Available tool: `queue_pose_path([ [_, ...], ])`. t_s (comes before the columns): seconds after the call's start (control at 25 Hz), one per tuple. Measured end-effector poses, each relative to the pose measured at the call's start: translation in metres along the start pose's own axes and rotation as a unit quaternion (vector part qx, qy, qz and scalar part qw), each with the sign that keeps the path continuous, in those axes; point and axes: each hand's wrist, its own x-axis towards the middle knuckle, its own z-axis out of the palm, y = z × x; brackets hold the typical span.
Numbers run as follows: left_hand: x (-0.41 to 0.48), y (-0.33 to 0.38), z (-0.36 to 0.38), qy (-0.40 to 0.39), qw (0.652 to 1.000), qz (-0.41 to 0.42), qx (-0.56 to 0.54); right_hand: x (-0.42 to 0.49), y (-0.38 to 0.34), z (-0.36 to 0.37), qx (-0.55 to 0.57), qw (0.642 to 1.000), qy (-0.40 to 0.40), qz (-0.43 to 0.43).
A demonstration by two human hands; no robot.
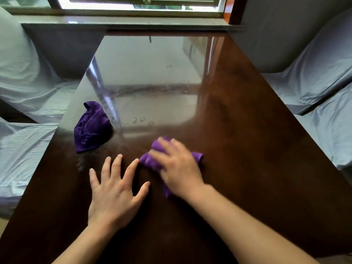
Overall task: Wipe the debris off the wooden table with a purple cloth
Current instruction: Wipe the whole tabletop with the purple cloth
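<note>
A dark, glossy wooden table (247, 115) fills the view. My right hand (178, 166) presses down on a folded purple cloth (151, 161) near the table's middle front, with cloth showing on both sides of the hand and behind the wrist. My left hand (114, 191) lies flat on the table just left of it, fingers spread and holding nothing. A second purple cloth (91, 128) lies crumpled near the left edge. Faint water rings and smears (142, 120) show on the shiny surface beyond the hands.
Seats draped in pale sheets stand along the left side (24, 115) and the right side (320, 88) of the table. A window sill (122, 22) runs along the table's far end under a window.
</note>
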Motion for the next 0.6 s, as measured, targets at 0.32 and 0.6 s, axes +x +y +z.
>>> queue_pose_path([
  [0.32, 0.000, -0.003, 0.002, 0.002, 1.000, 0.002, -0.005, -0.091, 0.164, -0.084, -0.063, 0.959, 0.094, 0.261],
  [0.6, 0.000, 0.001, 0.001, -0.002, 1.000, 0.001, -0.005, -0.125, 0.066, -0.038, -0.061, 0.971, 0.104, 0.207],
])
